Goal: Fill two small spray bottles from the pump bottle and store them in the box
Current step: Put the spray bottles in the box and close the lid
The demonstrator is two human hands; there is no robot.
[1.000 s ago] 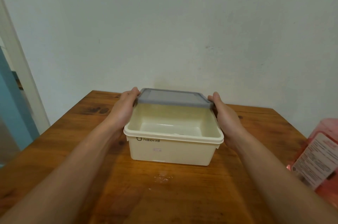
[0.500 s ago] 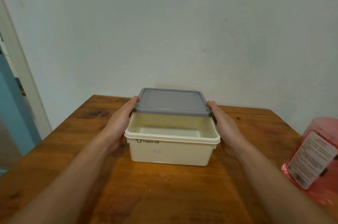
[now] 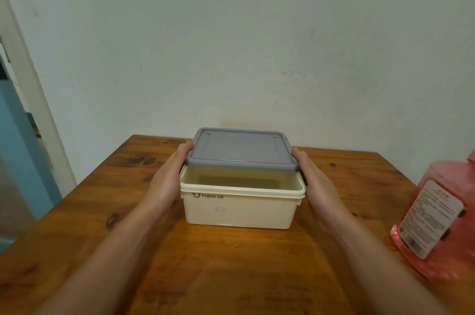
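Observation:
A cream plastic box (image 3: 241,208) stands in the middle of the wooden table. Just above its opening hovers a grey lid (image 3: 241,151), which covers most of the box and leaves a gap at the front. My left hand (image 3: 167,181) holds the lid's left edge and my right hand (image 3: 314,178) holds its right edge, with both thumbs hidden. A pink bottle (image 3: 434,214) with a white label stands at the right edge of the view, its top cut off. No small spray bottle shows, and most of the box's inside is hidden by the lid.
The wooden table (image 3: 231,268) backs onto a pale wall (image 3: 231,45). A doorway with a white frame (image 3: 30,99) and blue panel is on the left, beyond the table's left edge.
The lid has come forward and down over the box, so less of the inside shows. Both hands moved with it. The view has shifted, and more of the pink bottle shows.

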